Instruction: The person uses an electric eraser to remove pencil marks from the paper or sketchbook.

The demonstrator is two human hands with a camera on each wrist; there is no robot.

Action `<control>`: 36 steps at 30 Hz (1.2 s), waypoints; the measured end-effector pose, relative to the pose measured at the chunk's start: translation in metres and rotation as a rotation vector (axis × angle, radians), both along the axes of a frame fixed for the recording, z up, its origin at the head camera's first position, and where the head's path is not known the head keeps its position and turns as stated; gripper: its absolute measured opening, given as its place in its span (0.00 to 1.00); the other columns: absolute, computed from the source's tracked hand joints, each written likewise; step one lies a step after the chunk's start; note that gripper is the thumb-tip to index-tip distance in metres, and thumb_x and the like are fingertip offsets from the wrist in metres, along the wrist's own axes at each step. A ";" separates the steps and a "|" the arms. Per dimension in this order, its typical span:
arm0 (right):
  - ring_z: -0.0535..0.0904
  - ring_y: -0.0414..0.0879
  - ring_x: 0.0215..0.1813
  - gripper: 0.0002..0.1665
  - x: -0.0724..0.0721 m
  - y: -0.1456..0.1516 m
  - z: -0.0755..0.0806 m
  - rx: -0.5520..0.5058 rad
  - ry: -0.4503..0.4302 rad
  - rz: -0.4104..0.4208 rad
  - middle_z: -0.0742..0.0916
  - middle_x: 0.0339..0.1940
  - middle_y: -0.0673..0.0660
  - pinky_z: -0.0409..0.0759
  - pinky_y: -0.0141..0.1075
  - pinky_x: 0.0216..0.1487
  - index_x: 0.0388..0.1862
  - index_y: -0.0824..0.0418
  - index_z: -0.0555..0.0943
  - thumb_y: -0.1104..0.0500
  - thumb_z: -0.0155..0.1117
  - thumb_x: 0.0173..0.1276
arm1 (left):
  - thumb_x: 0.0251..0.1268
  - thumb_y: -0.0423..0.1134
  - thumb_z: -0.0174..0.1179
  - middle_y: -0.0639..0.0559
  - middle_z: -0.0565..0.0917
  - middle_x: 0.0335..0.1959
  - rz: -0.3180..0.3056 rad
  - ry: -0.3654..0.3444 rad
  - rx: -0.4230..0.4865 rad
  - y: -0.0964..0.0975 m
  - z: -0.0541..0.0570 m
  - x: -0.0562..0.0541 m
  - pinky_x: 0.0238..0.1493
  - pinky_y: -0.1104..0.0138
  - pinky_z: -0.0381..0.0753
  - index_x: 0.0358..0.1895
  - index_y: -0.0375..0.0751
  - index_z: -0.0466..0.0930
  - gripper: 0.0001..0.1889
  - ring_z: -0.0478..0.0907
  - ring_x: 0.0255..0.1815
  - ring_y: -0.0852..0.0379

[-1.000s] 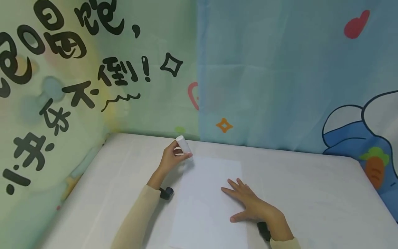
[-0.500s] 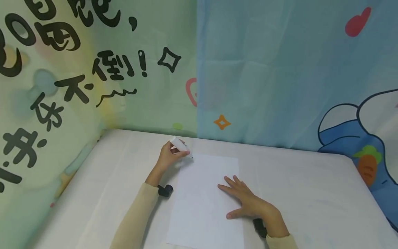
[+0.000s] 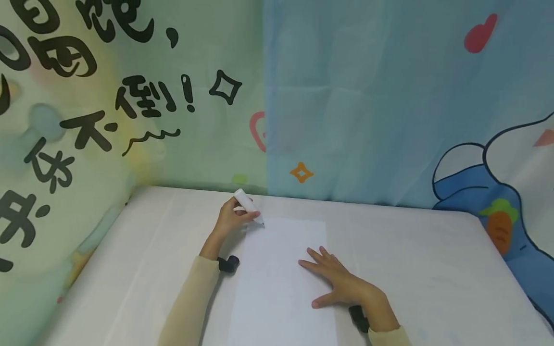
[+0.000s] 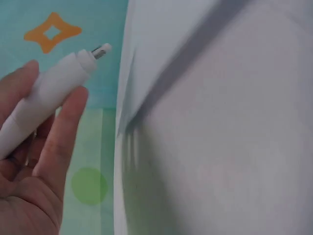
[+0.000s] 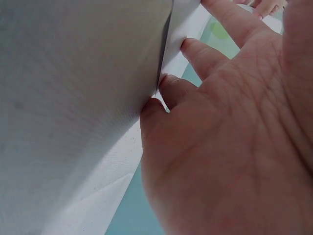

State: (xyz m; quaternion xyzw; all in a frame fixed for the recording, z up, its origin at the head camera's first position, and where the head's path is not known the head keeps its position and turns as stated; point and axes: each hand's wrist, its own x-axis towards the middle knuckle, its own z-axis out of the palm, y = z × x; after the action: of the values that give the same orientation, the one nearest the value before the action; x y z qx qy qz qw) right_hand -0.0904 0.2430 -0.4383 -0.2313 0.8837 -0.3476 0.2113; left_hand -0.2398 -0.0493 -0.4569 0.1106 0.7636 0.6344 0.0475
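Note:
My left hand [image 3: 228,218] holds a thick white pen-shaped tool [image 3: 245,201] between thumb and fingers. In the left wrist view the tool [image 4: 56,85] has a slim grey metallic neck with a whitish end. It leans, blunt end up and tip down, close over the top left corner of a white sheet of paper [image 3: 277,288]. My right hand [image 3: 339,281] lies with fingers spread over the paper's right side. In the right wrist view that hand's fingertips [image 5: 153,105] rest at the sheet, and the palm faces the camera.
The sheet lies on a table with a white cover [image 3: 411,264]. A printed cloth backdrop [image 3: 368,120] stands along the table's far and left edges. Black wrist cameras [image 3: 228,264] are strapped under both wrists.
The white pen-shaped tool tilted over, then came partly back up, its tip staying near the paper's top left corner. The head view shifted slightly. My right hand stays in place on the paper.

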 end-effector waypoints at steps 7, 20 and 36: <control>0.35 0.70 0.77 0.54 0.003 -0.007 -0.006 -0.002 -0.006 0.012 0.53 0.79 0.66 0.34 0.66 0.71 0.75 0.57 0.63 0.44 0.77 0.52 | 0.55 0.25 0.69 0.35 0.79 0.46 -0.016 -0.064 0.041 -0.005 -0.004 0.006 0.39 0.62 0.86 0.54 0.26 0.72 0.23 0.85 0.40 0.47; 0.35 0.70 0.77 0.55 -0.002 0.001 0.004 0.013 0.047 -0.020 0.54 0.79 0.67 0.33 0.65 0.72 0.75 0.57 0.63 0.44 0.77 0.51 | 0.56 0.27 0.70 0.35 0.78 0.47 -0.012 -0.018 0.035 0.006 0.012 -0.010 0.40 0.64 0.86 0.54 0.27 0.72 0.24 0.85 0.41 0.45; 0.36 0.71 0.77 0.54 -0.004 -0.006 0.001 0.026 0.019 -0.007 0.54 0.78 0.68 0.33 0.66 0.72 0.74 0.58 0.63 0.45 0.77 0.51 | 0.56 0.27 0.70 0.36 0.80 0.45 -0.005 -0.018 0.024 -0.003 -0.003 -0.008 0.37 0.69 0.84 0.53 0.27 0.74 0.22 0.81 0.34 0.60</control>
State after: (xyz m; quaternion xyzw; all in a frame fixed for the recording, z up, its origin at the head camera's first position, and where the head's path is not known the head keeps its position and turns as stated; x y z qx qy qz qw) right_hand -0.0941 0.2371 -0.4378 -0.2290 0.8908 -0.3348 0.2047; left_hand -0.2481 -0.0520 -0.4597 0.1073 0.7550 0.6446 0.0547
